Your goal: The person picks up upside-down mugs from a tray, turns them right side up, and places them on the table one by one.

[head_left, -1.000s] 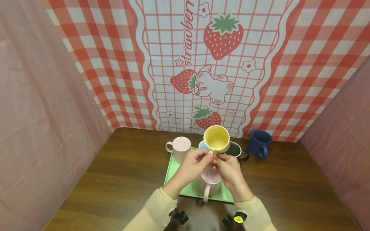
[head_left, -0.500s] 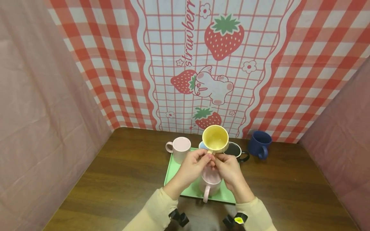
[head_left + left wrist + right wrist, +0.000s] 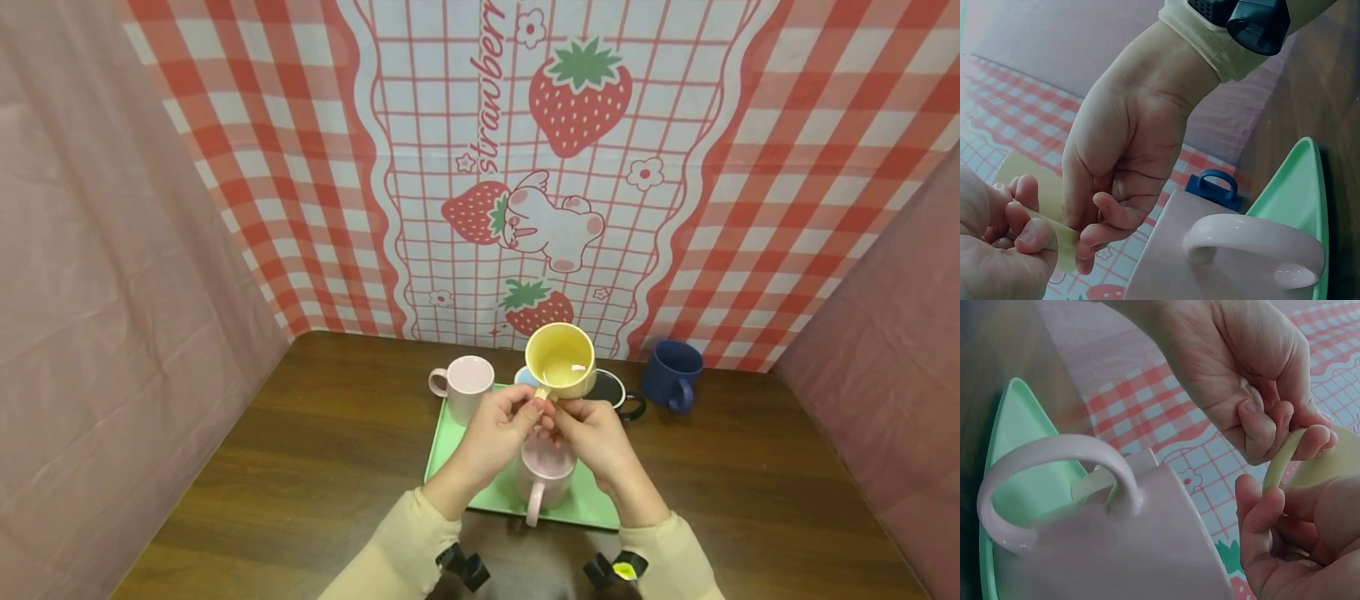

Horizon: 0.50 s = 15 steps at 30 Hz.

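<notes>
A yellow mug point(image 3: 559, 360) is held up over the tray, its mouth tipped toward the head camera and its handle toward me. My left hand point(image 3: 497, 427) pinches the handle between thumb and fingers. From the other side my right hand point(image 3: 598, 435) pinches the same handle, fingertips close against the left ones. In the right wrist view the handle point(image 3: 1277, 464) arcs between both sets of fingers. Below the hands, a pink mug point(image 3: 546, 479) stands at the front of the green tray point(image 3: 444, 450), its handle toward me.
Another pink mug point(image 3: 470, 387) stands at the tray's back left. Behind the yellow mug, a light blue mug point(image 3: 527, 377) and a black mug point(image 3: 609, 390) with a white rim are partly hidden. A dark blue mug point(image 3: 673, 375) sits on the wooden table point(image 3: 300, 467) near the checked backdrop.
The yellow mug shifts a little to the left, then tips slightly, and a bright glint now shows inside it. Both hands keep their hold on the handle; the other mugs stay put.
</notes>
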Tool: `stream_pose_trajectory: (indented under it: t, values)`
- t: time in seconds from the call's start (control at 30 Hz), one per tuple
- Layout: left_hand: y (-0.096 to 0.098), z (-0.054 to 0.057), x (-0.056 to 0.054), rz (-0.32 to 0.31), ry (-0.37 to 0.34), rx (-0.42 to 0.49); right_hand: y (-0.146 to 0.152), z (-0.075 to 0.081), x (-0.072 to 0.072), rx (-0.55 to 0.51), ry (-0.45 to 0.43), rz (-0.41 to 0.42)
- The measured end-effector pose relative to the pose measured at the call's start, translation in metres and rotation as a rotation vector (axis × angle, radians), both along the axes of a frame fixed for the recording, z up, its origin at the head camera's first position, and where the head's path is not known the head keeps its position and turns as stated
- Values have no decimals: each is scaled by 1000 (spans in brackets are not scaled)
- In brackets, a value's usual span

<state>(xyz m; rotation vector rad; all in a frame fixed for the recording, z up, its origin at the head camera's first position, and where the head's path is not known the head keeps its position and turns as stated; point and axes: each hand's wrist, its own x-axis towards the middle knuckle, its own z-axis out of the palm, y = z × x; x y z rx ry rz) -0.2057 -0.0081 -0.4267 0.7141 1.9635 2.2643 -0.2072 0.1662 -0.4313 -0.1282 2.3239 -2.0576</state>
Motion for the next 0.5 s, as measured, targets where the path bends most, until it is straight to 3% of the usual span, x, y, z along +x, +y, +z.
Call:
stream_pose_trajectory:
  t: [0.27,0.5]
  values:
    - [0,1,2,75,5,5,5,0,1,75,83,71]
    - [-2,1,1,100,29,7,13,5,3,185,178,91]
